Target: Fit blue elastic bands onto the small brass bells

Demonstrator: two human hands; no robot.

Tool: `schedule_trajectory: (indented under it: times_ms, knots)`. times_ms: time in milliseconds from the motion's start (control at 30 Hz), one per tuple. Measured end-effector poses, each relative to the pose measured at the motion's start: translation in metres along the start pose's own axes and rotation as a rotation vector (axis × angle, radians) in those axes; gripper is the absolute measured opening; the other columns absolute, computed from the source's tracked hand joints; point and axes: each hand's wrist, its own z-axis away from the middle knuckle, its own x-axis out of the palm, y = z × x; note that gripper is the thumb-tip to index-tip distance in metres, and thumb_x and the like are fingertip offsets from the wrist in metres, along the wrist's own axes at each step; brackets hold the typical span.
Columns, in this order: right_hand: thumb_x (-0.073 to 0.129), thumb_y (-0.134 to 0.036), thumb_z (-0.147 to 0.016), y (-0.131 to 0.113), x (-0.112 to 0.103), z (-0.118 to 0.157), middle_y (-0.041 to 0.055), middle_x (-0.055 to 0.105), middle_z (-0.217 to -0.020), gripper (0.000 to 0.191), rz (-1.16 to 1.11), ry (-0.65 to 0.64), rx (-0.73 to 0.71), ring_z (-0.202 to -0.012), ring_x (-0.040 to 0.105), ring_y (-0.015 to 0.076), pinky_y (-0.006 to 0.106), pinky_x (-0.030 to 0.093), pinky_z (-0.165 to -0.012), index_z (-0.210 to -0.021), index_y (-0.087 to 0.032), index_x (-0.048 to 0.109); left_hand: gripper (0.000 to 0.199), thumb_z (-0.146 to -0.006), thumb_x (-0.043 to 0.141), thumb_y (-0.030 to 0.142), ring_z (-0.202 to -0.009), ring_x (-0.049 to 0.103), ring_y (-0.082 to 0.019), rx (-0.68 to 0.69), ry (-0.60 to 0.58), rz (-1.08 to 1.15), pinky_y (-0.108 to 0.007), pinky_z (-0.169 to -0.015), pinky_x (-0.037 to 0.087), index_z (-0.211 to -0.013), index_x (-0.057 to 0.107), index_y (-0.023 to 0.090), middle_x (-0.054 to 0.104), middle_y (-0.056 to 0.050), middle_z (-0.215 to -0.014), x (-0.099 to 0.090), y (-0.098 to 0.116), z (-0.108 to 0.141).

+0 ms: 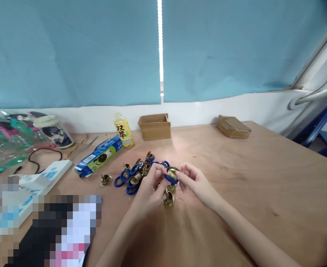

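Observation:
Between my two hands is a round brass-coloured metal fitting (172, 172) with a blue ring (171, 180) against its lower side. My left hand (154, 184) is closed, thumb and fingers pinching the ring from the left. From the right, the fingertips of my right hand (193, 182) are closed on the fitting. Whether the ring fully encircles the fitting I cannot tell. Just below, another brass-coloured fitting (168, 199) stands on the table. A loose pile of blue rings (125, 174) and similar fittings lies left of and behind my left hand, which partly hides it.
A single fitting (106, 180) lies left of the pile. Behind are a blue-green carton (99, 157), a yellow drink bottle (124, 131) and an open cardboard box (155, 129). A flattened brown packet (233, 127) lies back right. A white power strip (50, 181) and a cup (55, 131) stand left.

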Motion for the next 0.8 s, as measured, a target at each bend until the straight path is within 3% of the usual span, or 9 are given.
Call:
schedule_trajectory:
  times_ms: [133,200,300,367,467,533,633,733,800]
  knots:
    - [0.069,-0.054,-0.08,0.0,0.0,0.001,-0.0115,0.039,-0.048,0.041,-0.144,-0.069,0.067,-0.038,0.031,0.0047,0.022,0.023,-0.043,-0.077,-0.021,0.044,0.012,-0.092,0.056,0.03,-0.109,0.063,-0.02,0.021,0.088,-0.068,-0.033,-0.09,0.049,-0.091,0.047,0.021,0.065,-0.01,-0.119,-0.003,-0.002,-0.002]
    - [0.069,-0.053,-0.079,0.0,-0.001,-0.001,-0.0121,0.037,-0.048,0.042,-0.212,-0.022,0.09,-0.037,0.028,0.0045,0.022,0.021,-0.043,-0.075,-0.021,0.043,0.013,-0.088,0.059,0.03,-0.111,0.062,-0.022,0.024,0.2,-0.159,-0.036,-0.094,0.048,-0.09,0.051,0.02,0.063,-0.011,-0.123,-0.009,-0.003,-0.004]
    - [0.071,-0.053,-0.077,0.001,-0.004,-0.004,-0.0116,0.037,-0.048,0.042,-0.206,0.137,0.075,-0.039,0.029,0.0049,0.022,0.023,-0.044,-0.074,-0.021,0.044,0.016,-0.081,0.064,0.032,-0.098,0.065,-0.022,-0.029,0.431,-0.344,-0.037,-0.089,0.05,-0.085,0.056,0.019,0.067,-0.009,-0.109,-0.022,-0.003,-0.008]
    - [0.071,-0.053,-0.076,0.002,-0.006,-0.006,-0.0115,0.037,-0.048,0.042,-0.164,0.22,0.047,-0.039,0.029,0.0049,0.022,0.024,-0.044,-0.075,-0.02,0.045,0.018,-0.077,0.065,0.035,-0.088,0.063,-0.023,-0.079,0.567,-0.596,-0.04,-0.085,0.05,-0.085,0.061,0.019,0.066,-0.007,-0.097,-0.03,-0.002,-0.008]
    - [0.071,-0.053,-0.076,0.004,-0.006,-0.007,-0.0115,0.038,-0.048,0.042,-0.114,0.251,0.027,-0.039,0.031,0.005,0.021,0.024,-0.043,-0.075,-0.02,0.045,0.028,-0.073,0.068,0.034,-0.077,0.059,-0.021,-0.129,0.693,-0.873,-0.041,-0.08,0.049,-0.097,0.064,0.021,0.058,-0.005,-0.096,-0.037,-0.003,-0.008]
    - [0.07,-0.054,-0.076,0.005,-0.005,-0.007,-0.0115,0.039,-0.047,0.042,-0.086,0.236,0.024,-0.038,0.032,0.0053,0.02,0.025,-0.043,-0.076,-0.021,0.045,0.037,-0.071,0.07,0.034,-0.063,0.054,-0.015,-0.156,0.695,-0.792,-0.035,-0.069,0.049,-0.104,0.06,0.02,0.054,-0.003,-0.095,-0.037,-0.008,-0.008]
    - [0.068,-0.057,-0.076,0.007,-0.001,-0.007,-0.0117,0.038,-0.046,0.043,-0.036,0.207,0.009,-0.037,0.031,0.0058,0.02,0.024,-0.041,-0.075,-0.022,0.043,0.041,-0.07,0.071,0.035,-0.051,0.048,-0.007,-0.138,0.617,-0.491,-0.025,-0.054,0.044,-0.103,0.053,0.019,0.052,0.0,-0.093,-0.032,-0.015,-0.01]
    - [0.063,-0.056,-0.081,0.007,0.002,-0.004,-0.0112,0.035,-0.05,0.04,0.05,0.195,-0.036,-0.04,0.03,0.0064,0.021,0.023,-0.041,-0.077,-0.022,0.043,0.032,-0.077,0.067,0.036,-0.056,0.052,-0.009,-0.047,0.552,-0.353,-0.022,-0.053,0.042,-0.1,0.053,0.019,0.054,0.001,-0.087,-0.021,-0.014,-0.01]
    - [0.06,-0.048,-0.086,0.007,0.003,0.001,-0.0098,0.034,-0.054,0.032,0.191,0.197,-0.117,-0.044,0.032,0.0078,0.022,0.025,-0.043,-0.078,-0.022,0.044,0.023,-0.084,0.061,0.038,-0.063,0.056,-0.012,-0.039,0.422,-0.319,-0.022,-0.058,0.045,-0.095,0.056,0.019,0.058,0.001,-0.08,-0.014,-0.009,-0.008]
